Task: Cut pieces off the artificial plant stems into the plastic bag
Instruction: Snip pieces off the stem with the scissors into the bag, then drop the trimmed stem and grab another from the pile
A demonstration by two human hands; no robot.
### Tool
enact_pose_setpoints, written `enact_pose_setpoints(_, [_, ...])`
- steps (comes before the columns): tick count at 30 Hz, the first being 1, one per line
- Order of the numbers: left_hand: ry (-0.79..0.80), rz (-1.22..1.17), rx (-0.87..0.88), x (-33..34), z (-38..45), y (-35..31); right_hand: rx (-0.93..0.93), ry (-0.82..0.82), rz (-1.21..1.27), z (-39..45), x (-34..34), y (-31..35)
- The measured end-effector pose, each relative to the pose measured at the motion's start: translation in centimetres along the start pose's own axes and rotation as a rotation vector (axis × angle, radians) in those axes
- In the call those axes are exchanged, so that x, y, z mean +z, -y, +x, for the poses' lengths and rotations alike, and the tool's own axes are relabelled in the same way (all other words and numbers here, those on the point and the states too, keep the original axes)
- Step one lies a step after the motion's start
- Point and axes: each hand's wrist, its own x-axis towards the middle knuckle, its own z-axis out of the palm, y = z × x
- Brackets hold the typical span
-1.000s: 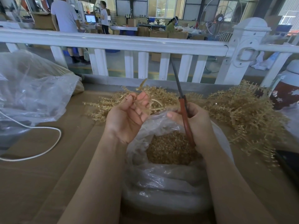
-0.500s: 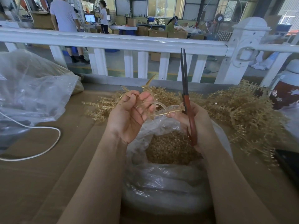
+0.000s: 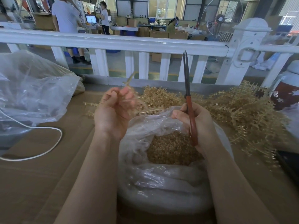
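— Where's the stem?
— The left hand (image 3: 113,115) pinches a springy gold stem (image 3: 129,81) above the plastic bag (image 3: 161,180); the right hand (image 3: 194,125) grips blades-together scissors (image 3: 188,101).
— Handling?
— Light, probably whippy (hold it near the cut) — bits could flick away.

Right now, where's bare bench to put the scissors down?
Bare patch: the bench near left, between the white cord and the left forearm. Crowded: stem pile far right, open bag centre, second bag far left. Right hand holds the scissors.
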Motion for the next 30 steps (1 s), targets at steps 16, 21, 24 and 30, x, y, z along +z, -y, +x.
enact_pose_setpoints(16, [-1.034,1.201,0.22,-5.3,1.1,-3.7,-0.023,-0.267,-0.559,0.9,-0.1,-1.9])
enact_pose_setpoints(21, [-1.03,1.62,0.266,-4.4,0.8,-2.7,-0.03,-0.278,-0.589,1.0,-0.2,-2.1])
enact_pose_setpoints(24, [-0.936,1.783,0.445,-4.2,0.4,-1.7,-0.035,-0.284,-0.598,1.1,-0.3,-2.1])
enact_pose_setpoints(30, [-0.355,1.888,0.397,-3.0,1.5,0.1,-0.047,-0.293,-0.622,1.3,-0.4,-2.6])
